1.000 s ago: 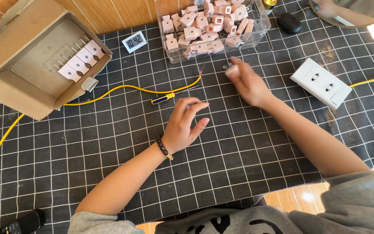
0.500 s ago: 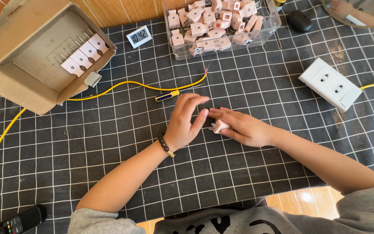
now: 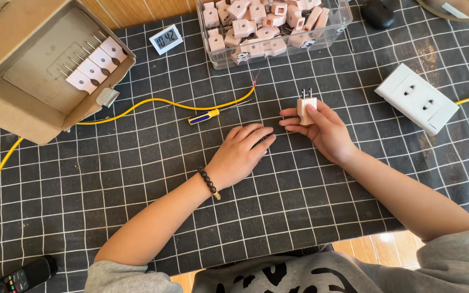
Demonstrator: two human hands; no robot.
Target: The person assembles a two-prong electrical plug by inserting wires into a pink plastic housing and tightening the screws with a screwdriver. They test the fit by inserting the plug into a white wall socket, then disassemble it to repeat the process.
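My right hand (image 3: pixel 324 127) holds a small pale pink plug adapter (image 3: pixel 305 106) upright, its two metal prongs pointing away from me. My left hand (image 3: pixel 240 154) rests palm down on the black gridded mat (image 3: pixel 137 179), fingers curled loosely, with a dark bead bracelet at the wrist. Just beyond it lie a small blue and yellow screwdriver (image 3: pixel 204 116) and a yellow cable (image 3: pixel 153 103) with a bared end. A clear plastic bin (image 3: pixel 218 57) at the top holds several more pink adapters.
An open cardboard box (image 3: pixel 39 70) with several white adapters stands at top left. A small digital clock (image 3: pixel 166 39) lies beside it. A white multi-socket block (image 3: pixel 416 97) is at right, a dark mouse (image 3: pixel 376 13) at top, a black remote (image 3: pixel 20 275) at bottom left.
My right hand went from the clear bin to beside my left hand with an adapter, then lifted it away with the prongs up. My left hand barely moved.
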